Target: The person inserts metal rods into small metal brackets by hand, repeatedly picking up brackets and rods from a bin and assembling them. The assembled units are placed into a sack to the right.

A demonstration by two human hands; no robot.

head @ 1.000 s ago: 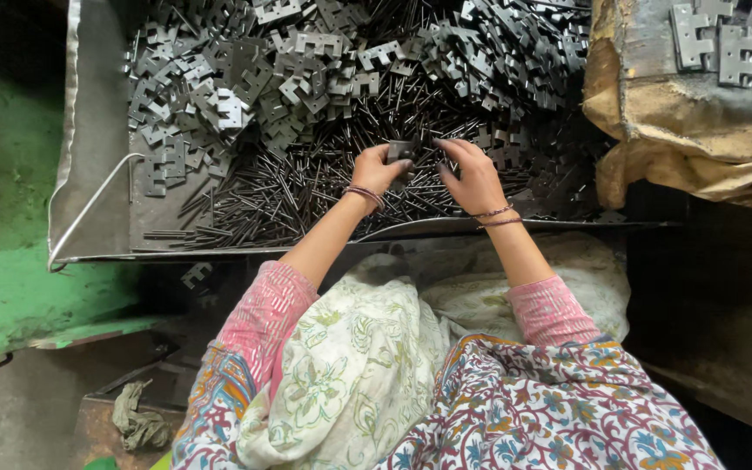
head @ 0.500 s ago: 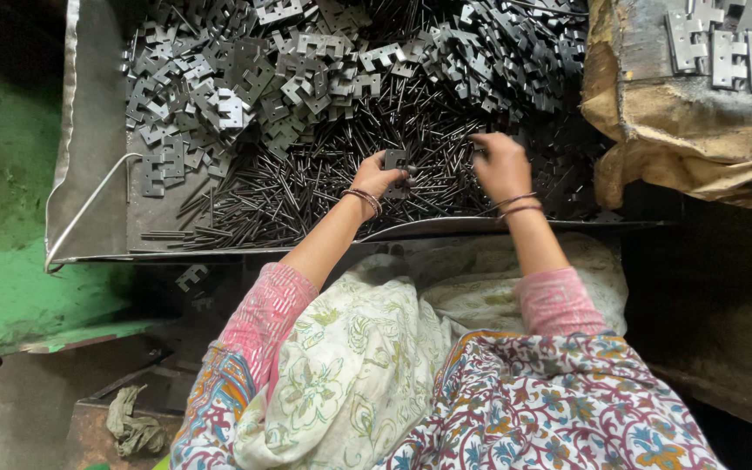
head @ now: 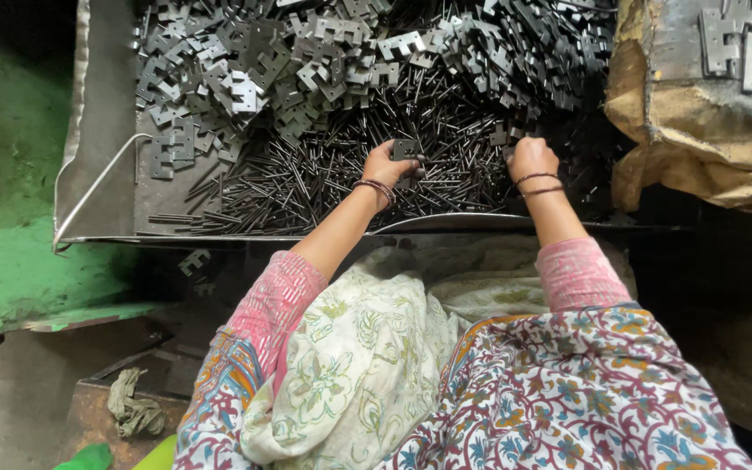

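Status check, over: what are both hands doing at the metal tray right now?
Left hand pinching a small dark metal plate. Right hand down among thin metal pins, grip hidden. Heap of notched plates behind; nothing blocking.

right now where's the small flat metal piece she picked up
In the head view it is pinched in the left hand: the metal piece sits just above the pile of thin rods, left of the right hand.

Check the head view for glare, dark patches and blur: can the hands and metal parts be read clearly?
Head view: sharp on the left hand, its small plate and the pins; mild glare on the stamped plates; the right hand reaches into a shadowed heap; frame edges fall dark; slight wide-angle bend on the tray rim.
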